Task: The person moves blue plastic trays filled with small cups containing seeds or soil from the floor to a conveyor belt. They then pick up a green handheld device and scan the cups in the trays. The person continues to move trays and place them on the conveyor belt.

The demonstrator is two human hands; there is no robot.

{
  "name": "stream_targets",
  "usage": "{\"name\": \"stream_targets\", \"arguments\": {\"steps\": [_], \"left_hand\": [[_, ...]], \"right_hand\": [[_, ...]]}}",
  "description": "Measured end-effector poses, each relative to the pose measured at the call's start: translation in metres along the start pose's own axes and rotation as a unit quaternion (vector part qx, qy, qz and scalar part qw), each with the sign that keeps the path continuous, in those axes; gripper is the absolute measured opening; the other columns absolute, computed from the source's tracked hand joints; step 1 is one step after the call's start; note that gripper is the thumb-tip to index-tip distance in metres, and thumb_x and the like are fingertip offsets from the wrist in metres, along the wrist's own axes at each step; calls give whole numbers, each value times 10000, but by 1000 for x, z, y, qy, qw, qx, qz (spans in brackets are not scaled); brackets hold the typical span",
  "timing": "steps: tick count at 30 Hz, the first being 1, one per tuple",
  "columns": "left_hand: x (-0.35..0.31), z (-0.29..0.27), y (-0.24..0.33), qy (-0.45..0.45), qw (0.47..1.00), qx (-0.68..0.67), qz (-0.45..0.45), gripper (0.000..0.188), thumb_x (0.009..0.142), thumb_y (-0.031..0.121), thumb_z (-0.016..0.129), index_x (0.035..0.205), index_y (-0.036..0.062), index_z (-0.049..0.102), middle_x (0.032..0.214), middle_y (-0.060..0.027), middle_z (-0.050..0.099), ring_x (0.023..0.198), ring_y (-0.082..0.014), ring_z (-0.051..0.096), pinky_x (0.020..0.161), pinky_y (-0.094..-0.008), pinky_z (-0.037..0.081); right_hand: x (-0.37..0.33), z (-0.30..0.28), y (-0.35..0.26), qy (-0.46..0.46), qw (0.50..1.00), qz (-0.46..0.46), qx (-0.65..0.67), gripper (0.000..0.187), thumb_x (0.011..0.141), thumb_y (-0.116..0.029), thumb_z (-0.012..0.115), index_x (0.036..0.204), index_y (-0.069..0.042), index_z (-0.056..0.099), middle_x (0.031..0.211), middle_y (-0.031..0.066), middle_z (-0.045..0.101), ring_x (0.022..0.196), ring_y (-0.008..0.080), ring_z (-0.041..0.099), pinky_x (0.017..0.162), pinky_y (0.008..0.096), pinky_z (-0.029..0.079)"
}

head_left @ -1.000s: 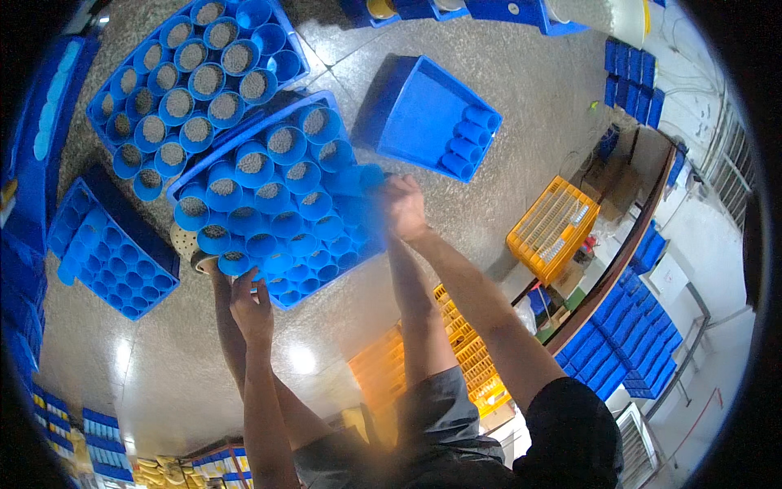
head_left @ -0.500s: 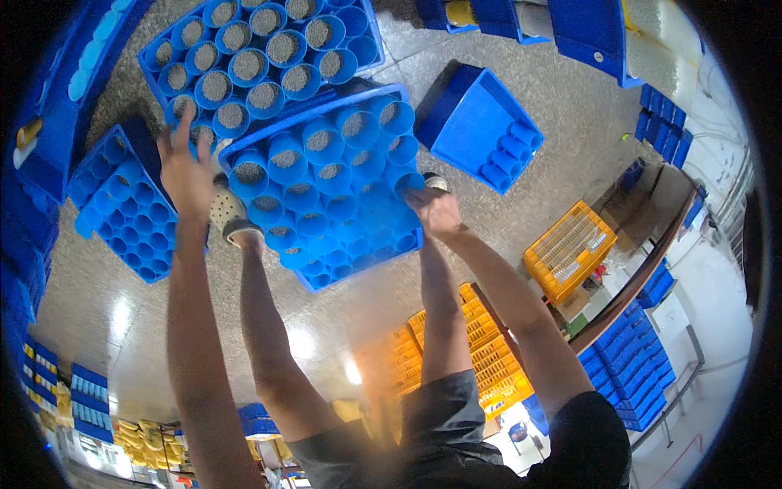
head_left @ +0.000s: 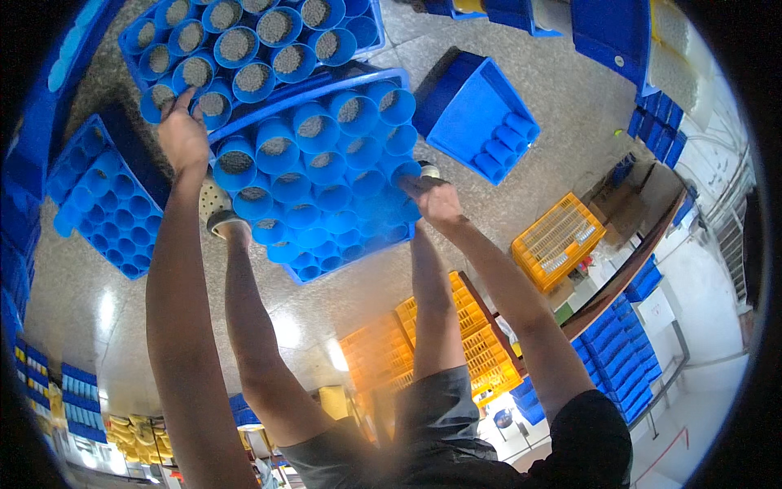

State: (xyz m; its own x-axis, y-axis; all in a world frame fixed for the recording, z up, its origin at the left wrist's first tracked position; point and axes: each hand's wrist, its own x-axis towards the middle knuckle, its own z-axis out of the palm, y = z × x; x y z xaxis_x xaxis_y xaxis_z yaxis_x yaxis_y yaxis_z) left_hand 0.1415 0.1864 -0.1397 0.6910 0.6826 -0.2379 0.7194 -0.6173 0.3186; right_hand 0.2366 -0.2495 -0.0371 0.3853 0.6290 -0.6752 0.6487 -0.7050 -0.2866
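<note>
My left hand [head_left: 183, 137] is at the near left corner of the far blue tray, its fingers curled over the rim of a blue cup [head_left: 213, 106] filled with grey pellets. At the right side of the nearer, tilted blue tray [head_left: 236, 122], my right hand [head_left: 440, 202] has its fingers closed on the edge of another blue cup [head_left: 406, 173]. Several blue cups fill both trays. Grey pellets show in many of them; haze in the picture blurs the cups at the lower right.
On the floor to the right lies a blue bin [head_left: 464, 122] with several cups along one side. A tray of blue cups [head_left: 122, 212] sits at the left. Yellow crates [head_left: 558, 240] stand at the right and near my legs. My clogs [head_left: 213, 204] flank the nearer tray.
My left hand has come down slightly, and its fingers have gone from stretched out to curled over a cup. My right hand stays at the same cup. The view has shifted a little.
</note>
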Motion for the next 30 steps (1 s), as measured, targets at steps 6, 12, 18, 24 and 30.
{"name": "stream_targets", "arguments": {"steps": [6,12,18,24,30], "left_hand": [[2,-34,3,-31,996,-54,-57,251,815,97,710,1064,121,722,940,-174,698,816,-327,680,706,-384,538],[-30,-102,-6,81,989,-110,64,258,793,60,720,1049,95,726,996,-134,707,792,-251,696,657,-343,535],[-127,-187,1,-15,994,-103,-45,333,780,-61,656,1080,67,720,993,-122,689,776,-179,675,637,-276,527],[-279,-200,60,6,799,-364,-478,284,813,-87,591,1080,-43,676,1042,-140,682,946,-204,634,826,-321,515],[-381,-142,77,-201,917,-221,-266,353,734,-91,668,1070,14,690,1026,-210,679,943,-353,659,813,-387,535]], "right_hand": [[14,15,-4,112,990,-75,-50,210,802,-112,561,997,-93,638,871,121,665,760,273,658,594,407,529],[24,-23,-50,-68,988,118,-76,166,823,-120,575,973,-96,642,871,100,662,732,255,665,540,396,532],[115,-97,-131,261,959,-73,83,273,842,-88,617,1111,-127,637,946,126,636,774,293,665,609,413,546],[282,-67,-188,241,969,23,42,265,868,-104,565,1100,-150,686,1209,219,574,857,401,669,757,429,570],[279,-68,-169,233,971,25,51,212,822,-91,604,989,-120,731,1054,184,649,831,355,682,755,431,572]]}}
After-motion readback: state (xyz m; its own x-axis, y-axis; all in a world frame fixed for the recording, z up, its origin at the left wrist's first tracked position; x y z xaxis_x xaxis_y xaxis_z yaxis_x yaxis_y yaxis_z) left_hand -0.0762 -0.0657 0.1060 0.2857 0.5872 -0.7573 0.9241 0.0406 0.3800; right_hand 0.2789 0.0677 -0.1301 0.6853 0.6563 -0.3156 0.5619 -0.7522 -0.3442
